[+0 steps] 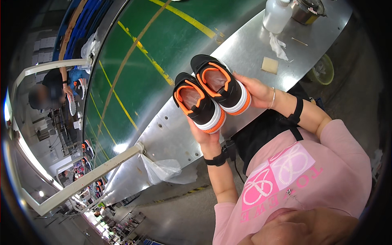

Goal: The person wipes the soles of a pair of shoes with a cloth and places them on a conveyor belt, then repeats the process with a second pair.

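Note:
A pair of black sneakers with orange collar linings and white-and-orange soles is held up side by side above the metal table edge. My left hand (pixel 206 135) grips the left sneaker (pixel 199 107) from beneath, near its heel, and most of its fingers are hidden. Around the outer side of the right sneaker (pixel 223 86) my right hand (pixel 254 90) is closed, with the thumb along the upper. The heels point toward me. Translucent filling shows inside both shoe openings.
On the metal table (pixel 241 49) stand a white plastic bottle (pixel 277 16) and a metal pot (pixel 307 11), with a crumpled tissue (pixel 278 45), a beige pad (pixel 270 65) and a thin stick. A green conveyor belt (pixel 134 77) runs alongside. A plastic bag (pixel 163 169) hangs from a pale frame; a co-worker handles shoes across the belt.

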Demonstrator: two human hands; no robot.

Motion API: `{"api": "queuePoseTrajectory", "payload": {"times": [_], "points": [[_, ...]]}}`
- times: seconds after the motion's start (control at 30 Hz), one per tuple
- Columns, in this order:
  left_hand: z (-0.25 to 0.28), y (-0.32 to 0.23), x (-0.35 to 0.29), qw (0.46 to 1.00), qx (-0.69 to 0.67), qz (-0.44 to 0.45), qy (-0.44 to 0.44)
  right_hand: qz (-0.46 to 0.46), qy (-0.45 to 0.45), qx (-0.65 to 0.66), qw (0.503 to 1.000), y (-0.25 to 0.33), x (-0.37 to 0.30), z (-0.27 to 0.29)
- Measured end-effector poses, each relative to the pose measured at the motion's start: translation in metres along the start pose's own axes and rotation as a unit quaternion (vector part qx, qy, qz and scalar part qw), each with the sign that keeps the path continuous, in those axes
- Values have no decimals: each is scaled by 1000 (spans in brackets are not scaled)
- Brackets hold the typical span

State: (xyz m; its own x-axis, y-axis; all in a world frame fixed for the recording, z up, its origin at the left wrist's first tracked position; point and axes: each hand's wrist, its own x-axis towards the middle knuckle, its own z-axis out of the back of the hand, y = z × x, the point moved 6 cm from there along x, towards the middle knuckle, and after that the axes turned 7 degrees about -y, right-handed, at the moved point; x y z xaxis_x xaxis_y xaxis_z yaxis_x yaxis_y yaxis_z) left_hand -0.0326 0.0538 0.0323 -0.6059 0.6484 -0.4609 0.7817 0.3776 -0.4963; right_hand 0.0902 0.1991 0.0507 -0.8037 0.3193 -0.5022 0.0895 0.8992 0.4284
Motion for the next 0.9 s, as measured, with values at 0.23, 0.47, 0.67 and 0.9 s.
{"api": "queuePoseTrajectory", "payload": {"times": [0.23, 0.47, 0.67, 0.9], "points": [[19, -12, 8, 992, 93, -67, -47, 64, -56, -81, 993, -10, 8, 13], [31, -87, -29, 798, 450, -360, -179, 335, -125, -535, 765, 8, -16, 25], [-40, -69, -67, 694, 643, -321, -45, 356, -82, -562, 743, -6, -29, 16], [-70, -33, -67, 464, 841, -233, 150, 415, -71, -577, 700, -10, -25, 14]]}}
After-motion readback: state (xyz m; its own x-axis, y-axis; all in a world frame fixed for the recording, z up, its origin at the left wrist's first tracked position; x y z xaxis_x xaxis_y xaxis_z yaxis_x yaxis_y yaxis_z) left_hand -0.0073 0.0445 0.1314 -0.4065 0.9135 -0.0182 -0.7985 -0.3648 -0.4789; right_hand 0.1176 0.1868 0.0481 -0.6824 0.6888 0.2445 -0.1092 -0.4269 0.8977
